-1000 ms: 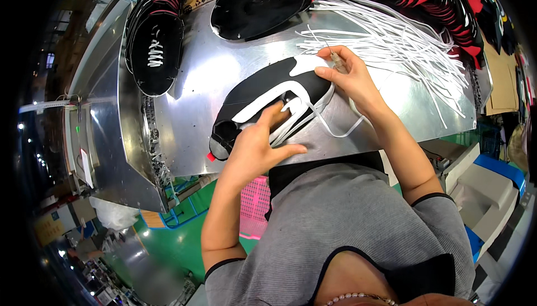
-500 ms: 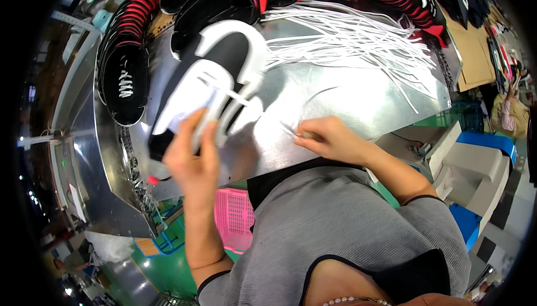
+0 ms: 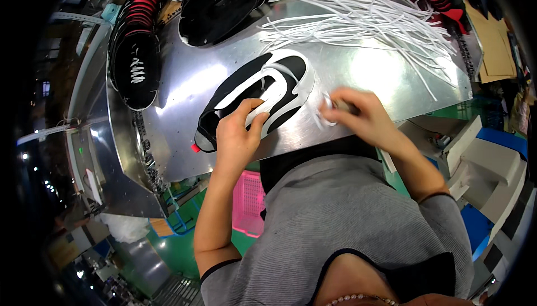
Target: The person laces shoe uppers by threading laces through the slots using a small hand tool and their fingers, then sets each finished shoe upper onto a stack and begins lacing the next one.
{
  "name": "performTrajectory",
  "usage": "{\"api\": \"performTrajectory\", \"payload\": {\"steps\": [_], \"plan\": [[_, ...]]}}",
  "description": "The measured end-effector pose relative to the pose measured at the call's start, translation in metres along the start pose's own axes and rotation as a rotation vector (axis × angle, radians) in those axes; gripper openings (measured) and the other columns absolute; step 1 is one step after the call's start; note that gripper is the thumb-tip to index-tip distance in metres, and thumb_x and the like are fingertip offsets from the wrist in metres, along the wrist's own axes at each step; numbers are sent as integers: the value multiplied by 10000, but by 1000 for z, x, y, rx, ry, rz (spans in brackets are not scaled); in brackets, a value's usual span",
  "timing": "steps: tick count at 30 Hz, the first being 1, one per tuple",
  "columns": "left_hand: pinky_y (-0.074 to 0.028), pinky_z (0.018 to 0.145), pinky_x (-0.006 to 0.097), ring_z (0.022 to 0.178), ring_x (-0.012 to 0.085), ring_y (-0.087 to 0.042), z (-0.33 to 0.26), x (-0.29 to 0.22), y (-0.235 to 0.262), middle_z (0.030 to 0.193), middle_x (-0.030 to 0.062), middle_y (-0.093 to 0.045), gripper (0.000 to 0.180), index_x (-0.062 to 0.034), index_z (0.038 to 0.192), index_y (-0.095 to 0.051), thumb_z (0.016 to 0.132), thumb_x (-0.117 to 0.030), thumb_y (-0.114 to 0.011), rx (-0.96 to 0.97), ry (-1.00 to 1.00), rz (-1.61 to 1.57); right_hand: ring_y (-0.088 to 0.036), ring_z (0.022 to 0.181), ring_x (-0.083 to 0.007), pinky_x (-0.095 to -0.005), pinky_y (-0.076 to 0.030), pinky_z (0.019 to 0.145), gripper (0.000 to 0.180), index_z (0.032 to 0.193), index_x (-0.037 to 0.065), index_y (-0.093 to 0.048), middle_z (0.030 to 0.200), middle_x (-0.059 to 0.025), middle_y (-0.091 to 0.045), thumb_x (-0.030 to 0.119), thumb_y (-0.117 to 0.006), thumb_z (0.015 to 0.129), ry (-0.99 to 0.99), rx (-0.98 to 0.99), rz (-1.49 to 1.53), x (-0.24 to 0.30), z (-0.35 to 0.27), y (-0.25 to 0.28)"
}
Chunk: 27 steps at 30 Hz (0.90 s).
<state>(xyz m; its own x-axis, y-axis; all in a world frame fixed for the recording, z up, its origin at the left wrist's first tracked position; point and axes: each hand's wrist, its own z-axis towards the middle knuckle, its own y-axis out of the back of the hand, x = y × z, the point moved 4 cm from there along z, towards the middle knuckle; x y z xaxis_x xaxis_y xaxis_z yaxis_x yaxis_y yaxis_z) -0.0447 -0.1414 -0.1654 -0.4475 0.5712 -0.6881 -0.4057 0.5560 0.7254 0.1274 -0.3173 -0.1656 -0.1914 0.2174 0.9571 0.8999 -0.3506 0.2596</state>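
A black and white shoe upper (image 3: 278, 95) lies slantwise on the metal tabletop, its toe pointing away to the right and a red tab at its heel end. My left hand (image 3: 240, 133) pinches the near side of its opening, thumb and fingers closed on the edge. Just right of the upper, my right hand (image 3: 361, 115) is curled, with a white shoelace (image 3: 325, 106) at its fingertips, smeared by motion. Something dark and brownish shows inside that palm, too blurred to name. Beyond the upper lies a loose heap of white shoelaces (image 3: 358, 24).
Black uppers with red linings stand nested in a row (image 3: 137, 71) at the left and along the back. Cardboard (image 3: 495, 49) lies at the far right. Below the metal tabletop's (image 3: 184, 93) front edge is a pink basket (image 3: 248, 202); a beige and blue machine (image 3: 486, 166) stands right.
The upper has come down and right with my left hand, turning so its opening shows. My right hand has moved up and right, with white lace now at its fingers.
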Motion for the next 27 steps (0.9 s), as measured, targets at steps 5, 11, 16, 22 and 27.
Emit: {"api": "performTrajectory", "payload": {"steps": [5, 11, 16, 22, 27], "plan": [[-515, 722, 421, 828, 370, -659, 2, -17, 12, 990, 200, -673, 225, 12, 1080, -651, 937, -157, -612, 21, -140, 127, -452, 681, -46, -224, -373, 612, 124, 980, 39, -673, 759, 29, -566, 129, -671, 896, 165, 90, 156, 18, 76, -23], [-500, 653, 415, 741, 347, -652, 26, -44, 8, 890, 169, -678, 222, 6, 995, -668, 924, -202, -637, 65, -134, 258, -478, 714, -41, -223, -395, 628, 123, 978, 38, -662, 779, 22, -583, 133, -670, 901, 236, 77, 138, 10, 109, -26], [-455, 571, 406, 646, 301, -629, 42, -30, -6, 692, 95, -647, 273, -52, 803, -668, 888, -311, -676, 112, 111, 325, -656, 792, -277, -352, -502, 731, 343, 1164, 19, -569, 869, -163, -684, 231, -647, 907, 332, -114, 119, -3, 121, -31], [-414, 486, 399, 507, 306, -567, 45, -24, -17, 563, 95, -573, 326, -84, 713, -632, 915, -338, -658, -24, -54, 509, -675, 713, -243, -340, -512, 658, 204, 1022, 17, -547, 812, -128, -704, 211, -580, 968, 96, -30, 160, -18, 72, -23], [-390, 465, 392, 472, 295, -537, 47, -19, -16, 537, 89, -544, 357, -76, 689, -612, 919, -345, -660, -57, -21, 479, -683, 716, -222, -328, -515, 666, 162, 962, 17, -568, 787, -113, -702, 176, -600, 958, 24, 71, 94, -25, 60, -31]]}}
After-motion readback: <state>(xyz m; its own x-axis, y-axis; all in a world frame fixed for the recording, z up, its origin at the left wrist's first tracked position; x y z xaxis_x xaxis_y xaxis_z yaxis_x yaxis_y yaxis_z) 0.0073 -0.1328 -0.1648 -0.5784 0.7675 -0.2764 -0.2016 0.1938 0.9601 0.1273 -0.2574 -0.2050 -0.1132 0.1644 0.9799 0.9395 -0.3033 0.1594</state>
